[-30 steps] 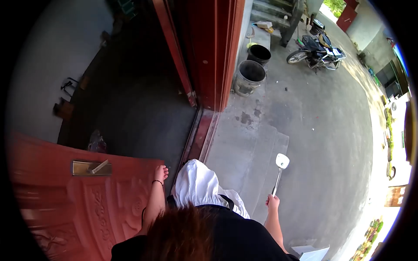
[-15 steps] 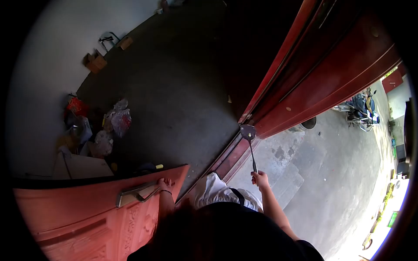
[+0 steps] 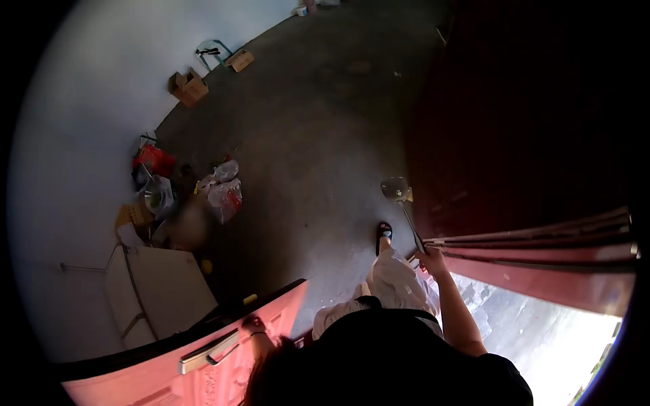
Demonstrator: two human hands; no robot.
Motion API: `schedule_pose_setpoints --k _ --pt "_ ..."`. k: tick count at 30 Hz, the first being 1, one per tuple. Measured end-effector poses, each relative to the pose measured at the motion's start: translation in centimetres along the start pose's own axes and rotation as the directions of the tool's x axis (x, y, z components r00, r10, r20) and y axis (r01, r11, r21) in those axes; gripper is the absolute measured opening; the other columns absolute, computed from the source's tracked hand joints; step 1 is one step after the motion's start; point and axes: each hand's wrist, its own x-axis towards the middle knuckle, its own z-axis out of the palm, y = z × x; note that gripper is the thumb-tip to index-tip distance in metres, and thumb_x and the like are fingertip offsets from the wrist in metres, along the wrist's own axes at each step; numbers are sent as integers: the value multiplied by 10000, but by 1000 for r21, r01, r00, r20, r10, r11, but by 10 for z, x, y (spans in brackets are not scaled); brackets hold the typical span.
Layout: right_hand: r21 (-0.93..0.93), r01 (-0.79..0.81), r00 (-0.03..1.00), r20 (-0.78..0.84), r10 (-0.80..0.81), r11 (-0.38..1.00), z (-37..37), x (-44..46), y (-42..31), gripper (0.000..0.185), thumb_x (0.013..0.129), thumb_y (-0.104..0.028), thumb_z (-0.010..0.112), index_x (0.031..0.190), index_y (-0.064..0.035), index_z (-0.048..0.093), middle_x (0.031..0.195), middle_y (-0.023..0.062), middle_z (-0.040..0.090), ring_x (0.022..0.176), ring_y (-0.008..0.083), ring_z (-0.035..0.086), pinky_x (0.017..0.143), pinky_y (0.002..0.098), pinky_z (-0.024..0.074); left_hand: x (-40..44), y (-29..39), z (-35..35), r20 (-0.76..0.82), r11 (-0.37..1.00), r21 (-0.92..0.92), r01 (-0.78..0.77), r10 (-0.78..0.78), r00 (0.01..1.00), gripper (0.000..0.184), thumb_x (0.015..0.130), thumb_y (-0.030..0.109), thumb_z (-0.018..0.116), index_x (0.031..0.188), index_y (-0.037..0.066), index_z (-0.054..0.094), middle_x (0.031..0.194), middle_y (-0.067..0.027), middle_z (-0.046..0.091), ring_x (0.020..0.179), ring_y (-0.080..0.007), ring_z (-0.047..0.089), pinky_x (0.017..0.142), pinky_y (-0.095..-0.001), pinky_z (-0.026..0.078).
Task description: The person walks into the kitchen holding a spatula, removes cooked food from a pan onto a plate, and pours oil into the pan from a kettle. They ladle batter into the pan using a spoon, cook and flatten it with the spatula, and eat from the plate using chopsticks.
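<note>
My right hand (image 3: 430, 261) is closed round the handle of a metal spatula (image 3: 395, 189), whose broad blade points forward over the dark floor. On the left, my left hand (image 3: 254, 326) rests at the edge of the red door (image 3: 203, 379), just beside its long metal handle (image 3: 208, 352). The fingers of that hand are dark and blurred, so their grip cannot be made out. One foot in a black sandal (image 3: 384, 231) shows on the floor ahead, below the spatula blade.
Plastic bags (image 3: 225, 193) lie on the floor at the left, near a white cabinet (image 3: 162, 291). Cardboard boxes (image 3: 188, 88) stand along the wall. At the right is a red door frame (image 3: 542, 267), with bright concrete outside.
My view has turned and moved inward through the doorway. The buckets and motorbike have left view. My left hand has come to the door's edge; the spatula stays in my right hand.
</note>
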Motion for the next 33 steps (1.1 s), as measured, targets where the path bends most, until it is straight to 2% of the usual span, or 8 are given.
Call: schedule_pose_setpoints --k 6,10,14,20,26,27,28,33 --pt "-310 127 987 -50 -150 942 7 280 -92 278 732 -242 644 676 24 585 534 87 551 436 178 541 415 318 438 -44 -18 128 -48 939 342 36 -21 999 237 835 313 466 972 122 494 878 -49 561 812 -237 523 683 -353 453" --pt "48 -41 993 109 36 998 29 397 -164 221 739 -205 622 628 -28 549 501 49 505 401 151 491 376 307 390 -84 -101 199 192 772 635 17 -179 965 435 878 346 470 1230 90 479 1077 -96 583 1000 -293 573 779 -400 468" --pt "193 -108 987 136 82 975 50 471 -249 215 776 -167 612 618 -80 495 508 10 468 391 128 443 366 276 363 -80 -170 253 77 910 370 190 -234 969 304 900 273 425 1137 108 520 1045 -85 590 922 -263 577 786 -385 436" --pt "181 -143 990 21 141 973 37 590 -280 215 768 -190 623 618 -79 517 483 26 478 365 144 446 354 291 363 -1 -174 399 -120 818 492 298 -275 954 217 877 262 408 1011 131 518 888 -61 541 769 -224 541 581 -362 389" --pt "407 -216 919 -223 326 888 -14 660 -326 177 749 -135 610 627 -28 539 474 59 477 361 145 432 323 283 342 129 -145 757 55 812 539 225 -300 952 160 855 252 392 886 155 515 732 -37 493 615 -185 506 376 -338 342" --pt "467 -215 904 -238 356 858 -24 664 -350 179 753 -135 608 626 -33 534 471 51 466 363 142 426 325 279 339 154 -147 818 529 884 380 272 -450 720 158 870 232 401 922 156 529 758 -33 516 553 -166 489 364 -250 318" --pt "532 -169 906 -247 343 830 -31 674 -361 173 762 -134 607 638 -45 526 486 32 458 377 133 432 333 274 345 132 -154 917 171 818 563 118 -255 952 166 856 220 430 951 151 547 802 -28 548 554 -148 488 370 -255 324" --pt "734 52 853 -385 351 678 -76 736 -426 153 778 -127 609 681 -60 512 521 1 447 400 109 427 342 248 336 75 -235 1284 531 644 705 -296 -204 822 175 830 205 446 883 95 572 796 -43 569 565 -150 504 453 -280 398"
